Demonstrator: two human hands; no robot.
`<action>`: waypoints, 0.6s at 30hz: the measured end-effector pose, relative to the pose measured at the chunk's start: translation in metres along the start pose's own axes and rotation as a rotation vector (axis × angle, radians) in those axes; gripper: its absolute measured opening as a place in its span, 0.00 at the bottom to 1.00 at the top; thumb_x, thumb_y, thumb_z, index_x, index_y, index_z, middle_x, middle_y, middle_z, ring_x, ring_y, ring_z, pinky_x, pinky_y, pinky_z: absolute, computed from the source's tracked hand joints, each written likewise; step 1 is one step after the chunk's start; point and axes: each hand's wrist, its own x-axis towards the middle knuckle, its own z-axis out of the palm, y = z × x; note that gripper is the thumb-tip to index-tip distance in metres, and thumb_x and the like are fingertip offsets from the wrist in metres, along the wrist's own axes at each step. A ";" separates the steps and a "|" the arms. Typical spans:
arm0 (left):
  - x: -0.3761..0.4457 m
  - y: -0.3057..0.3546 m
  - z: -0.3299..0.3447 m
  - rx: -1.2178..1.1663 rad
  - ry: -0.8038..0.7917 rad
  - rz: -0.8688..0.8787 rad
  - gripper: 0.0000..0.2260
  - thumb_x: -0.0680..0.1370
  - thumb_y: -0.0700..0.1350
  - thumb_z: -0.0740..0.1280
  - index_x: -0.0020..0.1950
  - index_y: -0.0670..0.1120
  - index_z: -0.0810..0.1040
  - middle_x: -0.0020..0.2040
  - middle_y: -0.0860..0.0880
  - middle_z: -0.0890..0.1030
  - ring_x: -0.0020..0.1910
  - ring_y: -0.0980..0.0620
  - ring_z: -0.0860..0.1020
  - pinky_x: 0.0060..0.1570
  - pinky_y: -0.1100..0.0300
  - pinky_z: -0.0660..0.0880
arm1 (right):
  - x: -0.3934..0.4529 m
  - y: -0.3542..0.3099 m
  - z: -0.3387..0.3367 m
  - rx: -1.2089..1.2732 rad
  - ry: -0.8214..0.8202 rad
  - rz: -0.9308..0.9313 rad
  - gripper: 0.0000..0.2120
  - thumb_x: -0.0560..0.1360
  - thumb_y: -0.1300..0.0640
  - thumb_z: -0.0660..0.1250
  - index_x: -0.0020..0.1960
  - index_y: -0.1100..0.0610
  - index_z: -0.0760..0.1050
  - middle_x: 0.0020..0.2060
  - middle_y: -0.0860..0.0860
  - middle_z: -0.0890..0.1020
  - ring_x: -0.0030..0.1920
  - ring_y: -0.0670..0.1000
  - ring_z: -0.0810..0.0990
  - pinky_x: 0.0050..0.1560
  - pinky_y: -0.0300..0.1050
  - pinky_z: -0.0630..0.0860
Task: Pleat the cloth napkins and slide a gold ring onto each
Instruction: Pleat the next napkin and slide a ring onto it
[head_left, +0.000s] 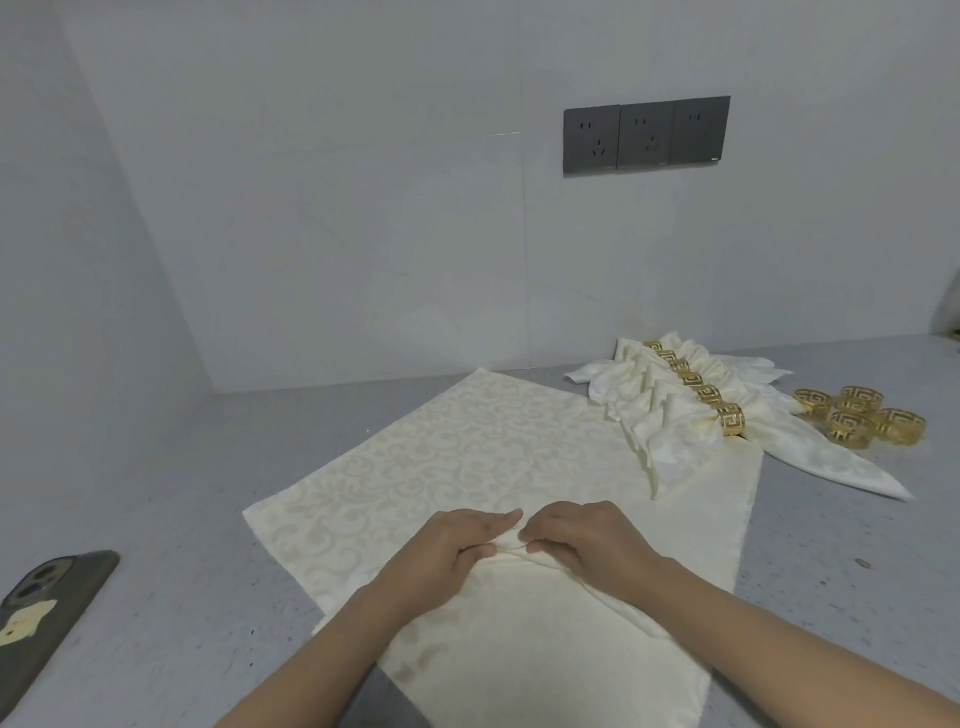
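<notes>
The cream damask cloth napkin (498, 467) lies flat mid-frame on the grey speckled desk (182, 519). The left hand (452, 551) and right hand (587, 540) pinch its first pleat in their fingers. Pleating is just beginning; more folds come next, then a loose gold ring (857, 415) from centre right.

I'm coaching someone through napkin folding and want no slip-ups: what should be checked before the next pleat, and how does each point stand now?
1. Both hands pinch the fold: left hand and right hand each grip the raised pleat at the middle of the napkin. Ok.
2. Cloth ahead of the hands lies flat: ok.
3. Far right corner free: the finished napkins lie over it. Not ok.
4. Loose gold rings available: several sit to the right, beside the finished napkins. Ok.
5. Phone off the cloth: lies apart at the left. Ok.
6. Pleats even underneath the hands: cannot tell.
</notes>
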 end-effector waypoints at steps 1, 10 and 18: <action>0.001 0.000 0.000 0.021 -0.006 0.022 0.21 0.79 0.39 0.62 0.71 0.53 0.68 0.64 0.62 0.74 0.61 0.61 0.72 0.62 0.75 0.59 | 0.000 0.002 0.001 -0.012 0.021 -0.014 0.10 0.79 0.48 0.61 0.48 0.48 0.80 0.42 0.42 0.83 0.40 0.41 0.81 0.35 0.28 0.68; 0.002 -0.005 -0.003 0.261 -0.193 -0.043 0.27 0.77 0.67 0.45 0.74 0.62 0.58 0.75 0.55 0.62 0.72 0.56 0.60 0.70 0.64 0.52 | -0.001 0.008 0.005 -0.116 -0.070 0.050 0.19 0.71 0.33 0.62 0.48 0.46 0.81 0.52 0.44 0.82 0.52 0.46 0.80 0.49 0.37 0.73; 0.012 0.003 -0.001 0.387 -0.073 0.071 0.20 0.80 0.51 0.54 0.68 0.49 0.75 0.52 0.50 0.79 0.51 0.49 0.74 0.56 0.55 0.71 | 0.007 0.006 0.007 -0.036 -0.123 0.128 0.17 0.72 0.40 0.62 0.48 0.50 0.82 0.44 0.42 0.84 0.46 0.47 0.82 0.46 0.38 0.74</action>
